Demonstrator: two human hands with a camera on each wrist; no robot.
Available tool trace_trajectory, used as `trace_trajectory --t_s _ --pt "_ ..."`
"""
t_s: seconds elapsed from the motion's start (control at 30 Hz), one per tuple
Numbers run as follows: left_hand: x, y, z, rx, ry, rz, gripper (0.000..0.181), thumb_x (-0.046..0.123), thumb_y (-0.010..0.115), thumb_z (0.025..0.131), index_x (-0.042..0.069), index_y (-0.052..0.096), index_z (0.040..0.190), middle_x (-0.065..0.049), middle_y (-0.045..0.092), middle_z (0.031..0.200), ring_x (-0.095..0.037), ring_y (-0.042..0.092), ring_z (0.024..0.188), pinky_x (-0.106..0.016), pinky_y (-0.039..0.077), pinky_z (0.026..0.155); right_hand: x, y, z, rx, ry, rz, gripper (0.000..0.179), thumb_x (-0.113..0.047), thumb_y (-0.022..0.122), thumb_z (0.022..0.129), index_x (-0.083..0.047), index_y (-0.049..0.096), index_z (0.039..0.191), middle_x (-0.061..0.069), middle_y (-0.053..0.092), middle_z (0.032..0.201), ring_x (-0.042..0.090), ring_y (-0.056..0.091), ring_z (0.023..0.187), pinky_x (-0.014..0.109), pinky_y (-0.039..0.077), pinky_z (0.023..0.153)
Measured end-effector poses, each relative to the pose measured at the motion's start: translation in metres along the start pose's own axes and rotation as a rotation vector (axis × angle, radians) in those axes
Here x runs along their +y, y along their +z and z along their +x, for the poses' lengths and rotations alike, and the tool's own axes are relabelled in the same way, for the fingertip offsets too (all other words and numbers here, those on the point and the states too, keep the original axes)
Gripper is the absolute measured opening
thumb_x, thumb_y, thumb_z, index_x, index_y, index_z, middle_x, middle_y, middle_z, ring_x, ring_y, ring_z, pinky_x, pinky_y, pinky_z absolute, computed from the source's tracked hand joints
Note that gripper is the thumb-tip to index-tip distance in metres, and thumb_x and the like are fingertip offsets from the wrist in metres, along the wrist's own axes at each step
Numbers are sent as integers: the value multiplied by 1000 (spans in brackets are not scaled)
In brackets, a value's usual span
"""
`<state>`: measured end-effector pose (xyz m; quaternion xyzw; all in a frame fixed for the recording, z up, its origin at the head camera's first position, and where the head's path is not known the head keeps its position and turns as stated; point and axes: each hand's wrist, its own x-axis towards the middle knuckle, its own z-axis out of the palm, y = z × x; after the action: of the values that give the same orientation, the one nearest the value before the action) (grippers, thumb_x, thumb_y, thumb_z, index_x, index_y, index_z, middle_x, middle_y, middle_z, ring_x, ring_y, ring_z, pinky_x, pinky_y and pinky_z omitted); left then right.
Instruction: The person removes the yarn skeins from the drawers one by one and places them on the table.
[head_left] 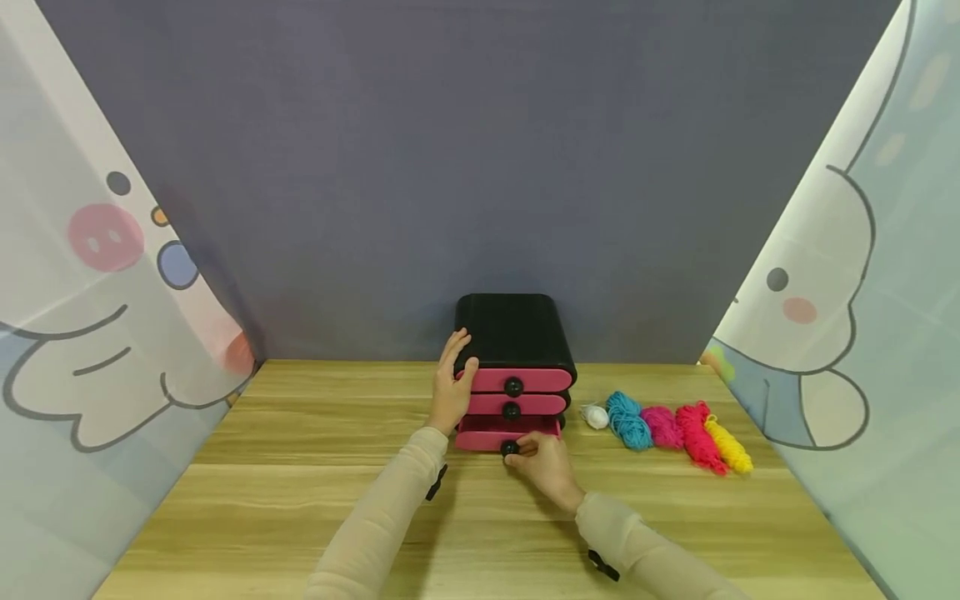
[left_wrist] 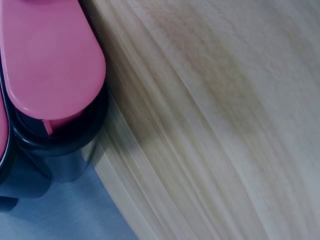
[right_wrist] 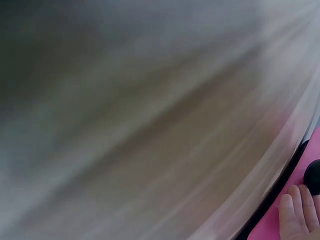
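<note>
A small black drawer cabinet [head_left: 513,329] with three pink drawers stands against the back wall. Its bottom drawer [head_left: 476,441] is pulled partway out, and a strip of its inside shows; the two drawers above are closed. My right hand [head_left: 549,468] pinches the round black knob [head_left: 509,448] of that bottom drawer between thumb and fingers. Against the cabinet's left side rests my left hand [head_left: 452,390], its fingers extended up along the edge. A pink drawer front [left_wrist: 52,60] fills the left wrist view's upper left corner. In the right wrist view, fingertips [right_wrist: 296,207] lie beside a black knob [right_wrist: 313,176].
Right of the cabinet lies a row of yarn bundles: white [head_left: 596,416], blue [head_left: 628,421], magenta [head_left: 662,427], red-pink [head_left: 701,437] and yellow [head_left: 728,445]. The wooden table [head_left: 330,467] meets a grey back wall [head_left: 360,192]. Printed cartoon curtains [head_left: 67,350] hang at both sides.
</note>
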<state>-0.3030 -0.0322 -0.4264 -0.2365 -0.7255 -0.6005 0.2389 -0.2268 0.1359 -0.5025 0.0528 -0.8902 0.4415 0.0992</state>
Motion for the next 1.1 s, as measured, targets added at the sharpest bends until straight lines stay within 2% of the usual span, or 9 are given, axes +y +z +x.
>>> trace_trajectory --t_s 0.4,0.67,0.87,1.1 --pt "4 0 -3 -30 -1 -18 42 5 50 93 -5 43 133 -22 34 144 -38 19 138 -57 18 108 2 3 14 78 15 -42 24 -15 80 67 -2 69 84 9 70 78 18 66 71 29 52 61" --pt "2 2 -5 -36 7 -22 42 6 50 93 -5 43 132 -22 34 143 -38 19 137 -57 20 107 7 3 17 69 25 -85 26 -19 80 69 -4 70 87 7 70 80 17 66 72 32 52 63" --pt "0 2 -4 -34 9 -28 42 6 50 93 -4 44 132 -22 34 143 -36 19 138 -57 19 108 7 1 22 64 22 -68 24 -18 80 69 -5 70 85 8 70 81 18 66 73 33 52 64" --pt "0 4 -2 -33 9 -20 41 4 50 92 -4 44 132 -21 35 143 -35 20 138 -56 19 108 11 -2 27 39 59 -56 25 -20 80 68 -5 70 85 6 70 80 17 65 73 31 52 64"
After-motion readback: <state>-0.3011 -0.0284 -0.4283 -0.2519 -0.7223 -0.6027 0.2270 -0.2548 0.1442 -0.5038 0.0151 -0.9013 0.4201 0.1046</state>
